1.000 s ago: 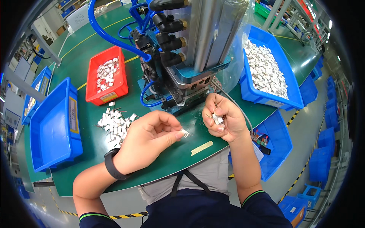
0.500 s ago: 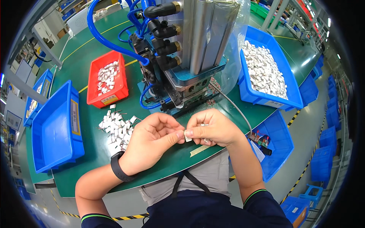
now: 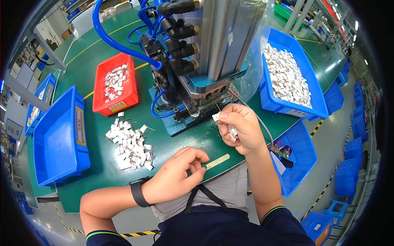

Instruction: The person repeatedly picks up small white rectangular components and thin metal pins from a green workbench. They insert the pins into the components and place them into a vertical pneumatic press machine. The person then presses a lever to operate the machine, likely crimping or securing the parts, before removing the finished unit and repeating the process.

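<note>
My right hand (image 3: pixel 243 129) is closed in front of the machine. Thumb and forefinger pinch a small flat white piece with thin wire leads (image 3: pixel 216 117), its leads toward the machine's base. More such white pieces (image 3: pixel 232 131) are tucked under its curled fingers. My left hand (image 3: pixel 180 170) is held low at the table's front edge, fingers loosely bent and thumb apart, with nothing visible in it. Beside its fingertips a strip of yellowish tape (image 3: pixel 217 161) is stuck to the table. The metal press-like machine (image 3: pixel 201 96) with blue air hoses stands just beyond my right hand.
A loose heap of white wired pieces (image 3: pixel 130 143) lies at left on the green table (image 3: pixel 102 184). Behind it stands a red bin (image 3: pixel 116 107) of similar pieces, with a blue bin (image 3: pixel 57 143) farther left. A full blue bin (image 3: pixel 293 108) is at right; scraps litter the machine's base.
My hands have separated. The right has moved up and forward to the machine with the white pieces; the left has let go and drawn back toward the table edge.
</note>
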The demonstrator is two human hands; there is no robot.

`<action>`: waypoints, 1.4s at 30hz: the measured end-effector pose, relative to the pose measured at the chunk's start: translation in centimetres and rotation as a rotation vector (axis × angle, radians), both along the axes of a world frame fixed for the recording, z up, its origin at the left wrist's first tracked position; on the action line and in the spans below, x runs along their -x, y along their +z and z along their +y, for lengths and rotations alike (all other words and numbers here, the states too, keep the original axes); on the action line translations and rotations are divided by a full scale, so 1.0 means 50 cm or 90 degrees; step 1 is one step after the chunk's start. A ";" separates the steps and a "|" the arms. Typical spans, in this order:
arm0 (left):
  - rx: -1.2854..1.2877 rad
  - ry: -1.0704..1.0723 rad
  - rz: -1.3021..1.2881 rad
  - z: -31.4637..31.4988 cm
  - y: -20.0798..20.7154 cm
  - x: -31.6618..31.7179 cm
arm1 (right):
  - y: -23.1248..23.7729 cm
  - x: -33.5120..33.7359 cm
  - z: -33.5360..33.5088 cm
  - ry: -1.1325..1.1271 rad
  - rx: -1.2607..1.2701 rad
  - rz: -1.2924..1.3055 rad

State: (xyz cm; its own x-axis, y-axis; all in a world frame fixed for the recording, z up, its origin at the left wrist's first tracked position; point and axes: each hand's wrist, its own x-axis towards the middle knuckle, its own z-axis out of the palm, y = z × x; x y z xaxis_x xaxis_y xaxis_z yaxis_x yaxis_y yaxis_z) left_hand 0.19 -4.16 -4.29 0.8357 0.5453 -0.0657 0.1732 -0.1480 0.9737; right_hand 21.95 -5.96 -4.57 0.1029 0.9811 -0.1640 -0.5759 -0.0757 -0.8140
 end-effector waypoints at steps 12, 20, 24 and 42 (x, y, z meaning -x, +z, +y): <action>0.006 0.003 -0.001 0.006 -0.003 -0.005 | 0.019 0.006 0.021 -0.016 0.055 -0.041; -0.019 -0.005 0.013 0.006 -0.001 -0.002 | 0.023 0.007 0.023 -0.009 0.048 -0.040; -0.029 -0.006 0.015 0.006 -0.006 -0.004 | 0.018 0.006 0.023 -0.005 0.044 -0.034; -0.017 -0.006 0.012 0.007 -0.006 0.000 | -0.011 0.002 0.000 0.089 -0.046 -0.046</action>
State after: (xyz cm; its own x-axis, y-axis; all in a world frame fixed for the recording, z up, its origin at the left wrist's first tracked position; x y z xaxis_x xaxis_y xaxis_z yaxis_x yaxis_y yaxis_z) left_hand 0.17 -3.82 -4.60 0.8391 0.5397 -0.0681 0.1908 -0.1748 0.9659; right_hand 21.86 -5.98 -5.14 -0.0269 0.9956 -0.0895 -0.5038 -0.0908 -0.8590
